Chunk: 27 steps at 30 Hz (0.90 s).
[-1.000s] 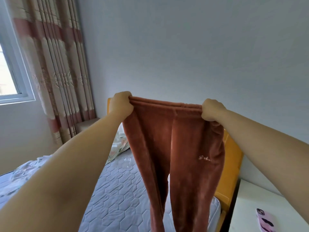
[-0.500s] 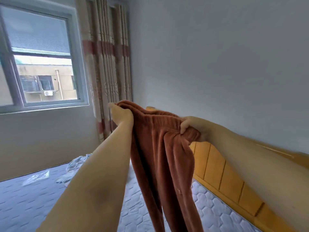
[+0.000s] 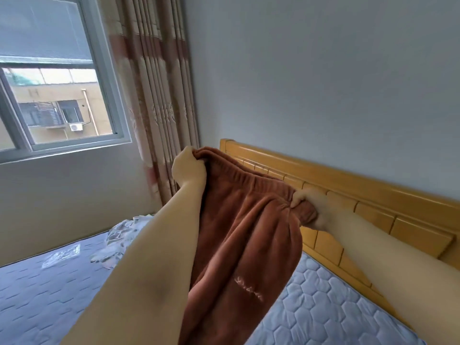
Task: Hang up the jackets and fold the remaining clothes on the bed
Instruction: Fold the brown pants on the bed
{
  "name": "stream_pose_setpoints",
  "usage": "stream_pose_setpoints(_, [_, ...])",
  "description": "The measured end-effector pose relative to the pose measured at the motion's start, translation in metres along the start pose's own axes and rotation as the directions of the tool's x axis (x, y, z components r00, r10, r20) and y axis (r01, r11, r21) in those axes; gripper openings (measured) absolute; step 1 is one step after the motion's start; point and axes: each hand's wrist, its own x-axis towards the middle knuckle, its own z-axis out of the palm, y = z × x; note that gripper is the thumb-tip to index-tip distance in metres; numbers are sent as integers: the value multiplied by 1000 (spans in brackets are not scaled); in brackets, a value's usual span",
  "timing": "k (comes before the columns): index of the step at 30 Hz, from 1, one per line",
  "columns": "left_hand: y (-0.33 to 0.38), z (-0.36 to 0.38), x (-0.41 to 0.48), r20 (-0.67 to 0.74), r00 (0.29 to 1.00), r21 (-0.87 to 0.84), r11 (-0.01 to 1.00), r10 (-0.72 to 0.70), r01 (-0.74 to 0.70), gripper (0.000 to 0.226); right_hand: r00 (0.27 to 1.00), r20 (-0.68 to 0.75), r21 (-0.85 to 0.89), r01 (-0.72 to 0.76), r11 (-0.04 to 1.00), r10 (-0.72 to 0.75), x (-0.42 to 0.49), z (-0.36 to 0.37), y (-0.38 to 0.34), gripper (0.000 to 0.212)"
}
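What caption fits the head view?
Left hand and right hand hold brown fleece trousers by the waistband above the mattress.

Rust fleece trousers (image 3: 244, 235) between left hand (image 3: 189, 168) and right hand (image 3: 310, 207), above mattress (image 3: 323, 295).

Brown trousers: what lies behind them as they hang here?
Behind the brown trousers, held up by the left hand and right hand, show the wooden headboard and the quilted mattress. Whatever lies on the mattress directly behind the cloth is covered.

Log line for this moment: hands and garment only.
left hand: grips waistband | right hand: grips waistband | brown fleece trousers: held up over mattress, unfolded
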Motion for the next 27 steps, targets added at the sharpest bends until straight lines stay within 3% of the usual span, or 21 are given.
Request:
stream_pose_setpoints(3, [3,89,-34,100,993,157,985,64,-79,25,989,-103,13,-108,994,108,25,-67,41,22])
stream_pose_setpoints(6, [-9,192,-90,286,957,190,982,-52,-4,25,950,-192,-32,-258,965,248,56,-144,107,20])
stream_pose_setpoints(10, [-38,319,-189,478,848,187,970,-230,157,29,854,-338,-158,-465,871,394,90,-247,203,16])
stream_pose_setpoints(12, [-50,379,-236,623,738,134,965,-259,225,34,829,-403,-217,-497,840,387,103,-295,248,20])
stream_pose_setpoints(15, [-70,446,-308,845,467,74,923,-259,378,64,773,-558,-331,-542,772,303,119,-367,312,23])
stream_pose_setpoints(18, [-119,468,-387,911,273,202,913,-308,354,79,691,-647,-490,-700,519,321,122,-423,381,54])
stream_pose_setpoints(20, [-164,462,-437,915,207,280,913,-347,296,72,660,-659,-518,-746,419,360,118,-435,422,53])
stream_pose_setpoints(22, [-208,445,-474,912,165,334,914,-375,229,62,698,-631,-594,-716,367,339,117,-423,456,41])
stream_pose_setpoints(25, [-269,415,-516,868,129,460,874,-480,153,48,760,-502,-736,-626,258,412,122,-382,502,48])
stream_pose_setpoints(27, [-303,393,-538,825,91,547,828,-558,122,52,794,-385,-823,-526,214,471,124,-350,532,52])
